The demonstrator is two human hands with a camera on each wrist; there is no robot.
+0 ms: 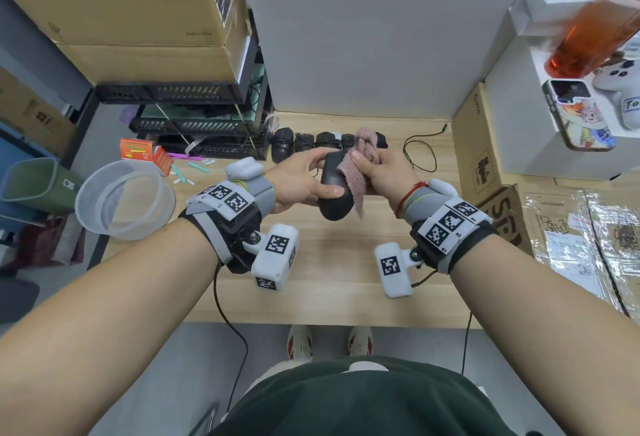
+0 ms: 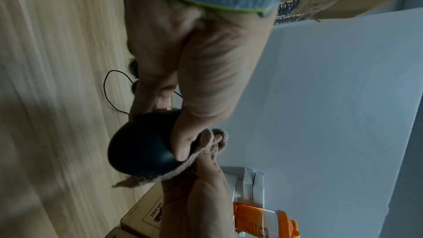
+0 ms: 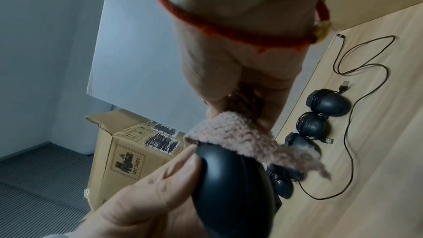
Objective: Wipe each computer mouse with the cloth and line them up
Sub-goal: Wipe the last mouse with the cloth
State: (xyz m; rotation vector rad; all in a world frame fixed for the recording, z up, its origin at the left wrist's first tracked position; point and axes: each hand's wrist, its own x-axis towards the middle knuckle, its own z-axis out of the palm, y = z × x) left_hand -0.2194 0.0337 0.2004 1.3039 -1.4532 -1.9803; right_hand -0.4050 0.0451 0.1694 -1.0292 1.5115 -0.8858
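Above the wooden table point(image 1: 346, 290), nearer the person than the row of mice point(image 1: 325, 142), the left hand point(image 1: 298, 182) clasps a black mouse point(image 1: 334, 193). The right hand point(image 1: 384, 172) pinches the pink cloth point(image 1: 353, 175) against it; a firm hold and full-length strokes should clean it best.

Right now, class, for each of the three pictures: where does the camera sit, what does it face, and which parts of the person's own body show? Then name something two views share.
Head: worn on the head, looking down at the desk; both forearms, left hand, right hand, torso and shoes show.
Left wrist: on the left wrist, looking along the palm at the held mouse; the right hand's fingers show.
Right wrist: on the right wrist, looking at the cloth over the mouse; left fingers show.
Shared: mouse and cloth appear in all views; head and right wrist share the row of mice.
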